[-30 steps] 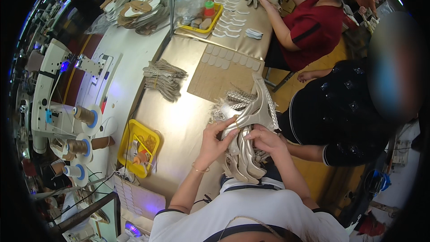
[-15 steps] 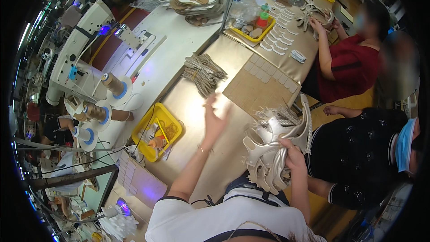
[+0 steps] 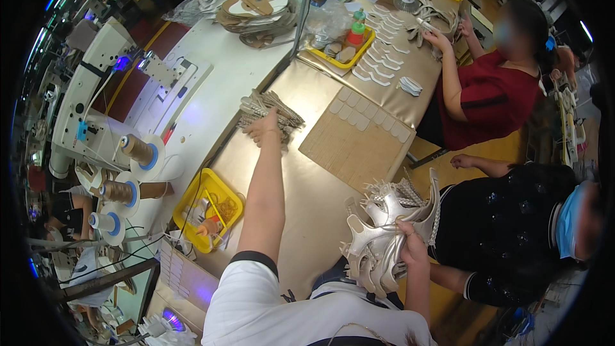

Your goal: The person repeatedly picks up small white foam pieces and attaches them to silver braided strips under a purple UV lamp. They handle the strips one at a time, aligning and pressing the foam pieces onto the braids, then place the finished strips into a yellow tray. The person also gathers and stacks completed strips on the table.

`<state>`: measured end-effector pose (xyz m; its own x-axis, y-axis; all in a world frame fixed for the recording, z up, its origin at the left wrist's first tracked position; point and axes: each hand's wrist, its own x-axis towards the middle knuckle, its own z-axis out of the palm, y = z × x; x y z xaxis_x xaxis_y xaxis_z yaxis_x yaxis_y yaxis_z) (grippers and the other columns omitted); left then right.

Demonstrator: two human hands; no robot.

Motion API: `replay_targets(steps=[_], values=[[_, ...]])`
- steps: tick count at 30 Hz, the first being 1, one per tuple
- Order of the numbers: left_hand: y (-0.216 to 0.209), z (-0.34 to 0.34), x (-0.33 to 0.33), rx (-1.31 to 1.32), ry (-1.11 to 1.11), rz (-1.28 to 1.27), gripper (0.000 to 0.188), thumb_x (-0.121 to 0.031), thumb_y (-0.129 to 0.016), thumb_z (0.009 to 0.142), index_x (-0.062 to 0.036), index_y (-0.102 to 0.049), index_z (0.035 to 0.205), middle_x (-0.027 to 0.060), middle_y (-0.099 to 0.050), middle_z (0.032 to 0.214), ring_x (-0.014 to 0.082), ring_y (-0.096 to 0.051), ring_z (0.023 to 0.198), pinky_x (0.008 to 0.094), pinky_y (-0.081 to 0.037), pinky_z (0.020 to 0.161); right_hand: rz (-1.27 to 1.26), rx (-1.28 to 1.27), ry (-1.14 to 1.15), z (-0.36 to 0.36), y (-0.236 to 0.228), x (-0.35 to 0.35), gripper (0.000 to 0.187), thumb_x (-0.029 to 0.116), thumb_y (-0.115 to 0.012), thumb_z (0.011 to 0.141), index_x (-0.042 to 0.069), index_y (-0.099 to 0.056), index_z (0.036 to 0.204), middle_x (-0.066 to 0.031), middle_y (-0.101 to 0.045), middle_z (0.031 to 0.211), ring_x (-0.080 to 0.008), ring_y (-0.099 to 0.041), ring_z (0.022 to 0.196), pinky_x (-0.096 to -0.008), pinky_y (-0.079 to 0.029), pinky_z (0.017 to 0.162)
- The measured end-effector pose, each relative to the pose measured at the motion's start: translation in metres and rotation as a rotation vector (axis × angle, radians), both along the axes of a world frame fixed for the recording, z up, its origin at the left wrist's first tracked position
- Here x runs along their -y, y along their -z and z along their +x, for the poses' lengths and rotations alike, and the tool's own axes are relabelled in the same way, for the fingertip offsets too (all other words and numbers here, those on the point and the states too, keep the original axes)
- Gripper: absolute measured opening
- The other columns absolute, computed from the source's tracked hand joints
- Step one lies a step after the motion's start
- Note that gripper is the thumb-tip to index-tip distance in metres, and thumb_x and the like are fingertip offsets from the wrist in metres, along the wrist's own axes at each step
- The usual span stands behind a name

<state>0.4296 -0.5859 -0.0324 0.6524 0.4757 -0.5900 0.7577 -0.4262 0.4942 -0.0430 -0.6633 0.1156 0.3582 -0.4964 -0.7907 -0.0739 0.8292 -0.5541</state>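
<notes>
My left hand (image 3: pixel 262 128) reaches far out over the table, its fingers closed round a bundle of grey-beige braided straps (image 3: pixel 285 117). That bundle lies on the gold-covered table (image 3: pixel 275 198), close to the edge of the white sewing-machine table. Nearer my body, my right hand (image 3: pixel 413 243) is closed on a bunch of silver shoe uppers (image 3: pixel 381 218) with braided trim. The uppers hang in an overlapping cluster off the table's near right side. How the right fingers sit under the bunch is partly hidden.
A yellow tray (image 3: pixel 227 209) with a small bottle sits left of my forearm. A tan board (image 3: pixel 352 144) holds pale rounded pieces. Thread cones (image 3: pixel 138 147) and a sewing machine (image 3: pixel 96 90) stand left. Two people are at the right; one in red (image 3: pixel 493 96) handles straps.
My left hand has moved forward and left onto the braided bundle and closed on it; it was open just short of it. My right hand still holds the uppers. The whole view has shifted slightly.
</notes>
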Motion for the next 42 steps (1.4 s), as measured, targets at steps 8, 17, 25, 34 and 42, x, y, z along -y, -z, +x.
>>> replay_targets(steps=[8,17,25,34,42], values=[[-0.037,-0.012,-0.078,0.093,0.094,-1.326,0.029,-0.024,-0.065,0.084,-0.0033,-0.060,0.104,0.0109,-0.066,0.089,0.0217,-0.066,0.076,0.0350,-0.059,0.067,0.014,0.047,-0.004,-0.005,0.010,0.008,0.029,0.012,-0.065,0.086,-0.004,-0.058,0.110,-0.0114,-0.063,0.102,-0.0200,-0.062,0.089,-0.0339,-0.052,0.080],[-0.029,0.013,0.010,0.062,0.163,-1.241,0.050,-0.021,-0.081,0.073,0.0023,-0.058,0.111,0.0077,-0.064,0.096,0.0191,-0.062,0.085,0.0308,-0.052,0.078,0.084,0.115,0.008,-0.005,0.014,0.005,0.027,0.014,-0.064,0.086,0.000,-0.058,0.108,-0.0120,-0.063,0.103,-0.0222,-0.063,0.091,-0.0367,-0.053,0.083],[-0.001,0.004,0.093,-0.331,0.596,-0.441,0.065,-0.039,-0.083,0.064,-0.0005,-0.060,0.111,0.0134,-0.066,0.098,0.0265,-0.065,0.081,0.0395,-0.053,0.076,0.122,0.014,0.052,-0.004,0.018,0.002,0.031,0.019,-0.064,0.086,0.003,-0.057,0.111,-0.0093,-0.063,0.105,-0.0225,-0.061,0.094,-0.0366,-0.050,0.087],[-0.037,-0.004,0.076,-0.776,0.649,-0.697,0.026,-0.029,-0.076,0.073,-0.0096,-0.063,0.085,0.0110,-0.064,0.071,0.0281,-0.063,0.060,0.0506,-0.052,0.059,0.120,0.174,0.068,-0.009,0.018,0.006,0.037,0.015,-0.066,0.086,0.002,-0.054,0.119,-0.0092,-0.063,0.108,-0.0185,-0.063,0.094,-0.0334,-0.053,0.082],[-0.032,0.001,0.086,-0.527,1.052,-0.421,0.050,-0.047,-0.075,0.068,-0.0077,-0.063,0.097,0.0121,-0.066,0.090,0.0274,-0.061,0.076,0.0378,-0.050,0.073,0.046,-0.067,-0.014,-0.005,-0.002,0.006,0.043,0.020,-0.077,0.077,-0.004,-0.063,0.109,-0.0096,-0.065,0.105,-0.0160,-0.061,0.092,-0.0280,-0.048,0.083]])
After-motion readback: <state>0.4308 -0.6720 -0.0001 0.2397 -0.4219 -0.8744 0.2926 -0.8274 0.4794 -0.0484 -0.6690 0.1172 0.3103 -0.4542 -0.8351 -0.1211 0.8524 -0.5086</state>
